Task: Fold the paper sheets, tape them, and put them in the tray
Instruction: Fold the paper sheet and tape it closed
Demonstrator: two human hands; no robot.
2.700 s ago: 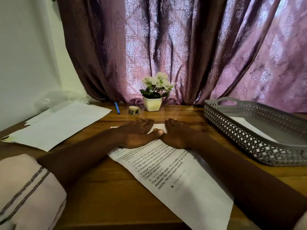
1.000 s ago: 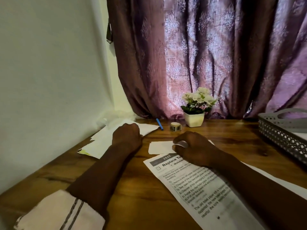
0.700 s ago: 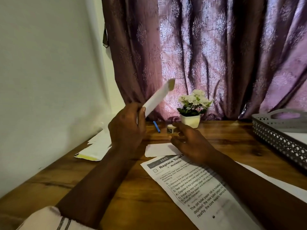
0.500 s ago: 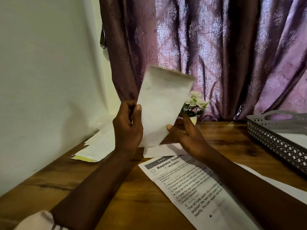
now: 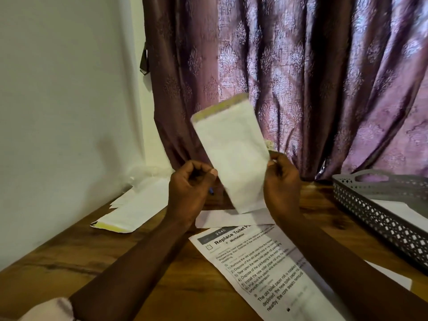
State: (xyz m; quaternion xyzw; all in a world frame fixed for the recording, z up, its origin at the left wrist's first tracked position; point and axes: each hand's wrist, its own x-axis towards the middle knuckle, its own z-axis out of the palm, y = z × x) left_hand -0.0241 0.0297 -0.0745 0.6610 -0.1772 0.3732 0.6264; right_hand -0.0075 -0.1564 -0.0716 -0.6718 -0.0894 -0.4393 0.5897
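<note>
Stack (image 5: pixel 129 212) left of the paper sheet (image 5: pixel 231 158) just gave it up, so it is now in the air, left hand (image 5: pixel 190 188) curled at its edge, I cannot tell if gripping, right hand (image 5: pixel 282 184) pinching it, ready for folding, printed page (image 5: pixel 254 262) below in the way, tray (image 5: pixel 375 216) to its right.

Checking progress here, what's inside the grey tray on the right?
White paper lies flat inside the grey tray. How many sheets, or whether taped, can't be told: the near wall and frame edge hide the rest.
</note>
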